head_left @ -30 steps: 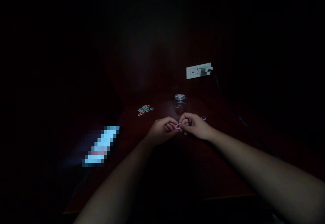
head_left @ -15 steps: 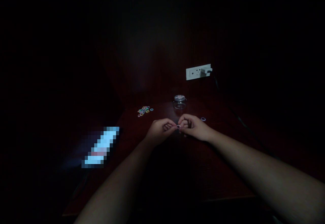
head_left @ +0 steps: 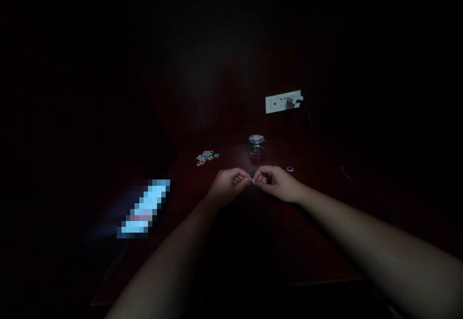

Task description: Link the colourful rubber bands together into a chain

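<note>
Fingertips of my left hand (head_left: 230,185) and my right hand (head_left: 275,183) meet above the dark red table (head_left: 304,242). Pinched between them is a small pinkish hair tie (head_left: 253,181), mostly covered by the fingers. Just beyond the hands stands a clear jar (head_left: 256,149) with its lid (head_left: 256,138) on. A lone pale purple hair tie (head_left: 290,169) lies right of my right hand. Up and left of my left hand is a loose pile of coloured hair ties (head_left: 205,157).
A bright, pixelated screen (head_left: 146,210) lies at the table's left side. On the back wall is a white socket panel (head_left: 282,102) with a plug in it, and a dark cable (head_left: 343,172) runs down to the right. The surroundings are very dark.
My right fingers have drawn in to a tighter pinch against the left fingertips, and the hair tie's open loop no longer shows. The jar and pile have stayed put.
</note>
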`<state>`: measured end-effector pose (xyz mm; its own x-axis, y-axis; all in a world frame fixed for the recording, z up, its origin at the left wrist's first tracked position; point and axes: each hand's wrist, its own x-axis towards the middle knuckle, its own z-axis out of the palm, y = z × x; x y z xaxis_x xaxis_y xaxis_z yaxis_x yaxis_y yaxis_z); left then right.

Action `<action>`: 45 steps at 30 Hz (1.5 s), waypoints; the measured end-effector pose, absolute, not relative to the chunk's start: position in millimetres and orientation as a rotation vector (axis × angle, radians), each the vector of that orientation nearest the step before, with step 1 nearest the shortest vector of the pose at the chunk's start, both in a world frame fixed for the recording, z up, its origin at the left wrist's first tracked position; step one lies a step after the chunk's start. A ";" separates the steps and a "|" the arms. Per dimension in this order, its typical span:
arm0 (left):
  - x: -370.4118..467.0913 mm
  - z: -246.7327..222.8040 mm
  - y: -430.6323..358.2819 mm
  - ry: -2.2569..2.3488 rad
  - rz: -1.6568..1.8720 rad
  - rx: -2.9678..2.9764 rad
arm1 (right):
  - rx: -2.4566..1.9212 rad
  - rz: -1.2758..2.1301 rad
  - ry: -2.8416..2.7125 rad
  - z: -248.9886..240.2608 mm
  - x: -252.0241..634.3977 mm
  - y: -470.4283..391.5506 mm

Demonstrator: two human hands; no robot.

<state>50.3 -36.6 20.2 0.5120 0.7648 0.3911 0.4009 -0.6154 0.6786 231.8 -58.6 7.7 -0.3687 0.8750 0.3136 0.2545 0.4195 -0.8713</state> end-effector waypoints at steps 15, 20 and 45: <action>49.7 18.7 -37.0 0.940 0.917 2.222 | -1.033 0.852 -1.912 8.6 232.1 -60.1; 49.3 19.3 -38.8 0.913 0.914 2.234 | -1.055 0.846 -1.918 9.1 232.2 -60.4; 51.7 19.3 -39.0 0.901 0.898 2.280 | -1.061 0.872 -2.015 8.7 234.8 -61.7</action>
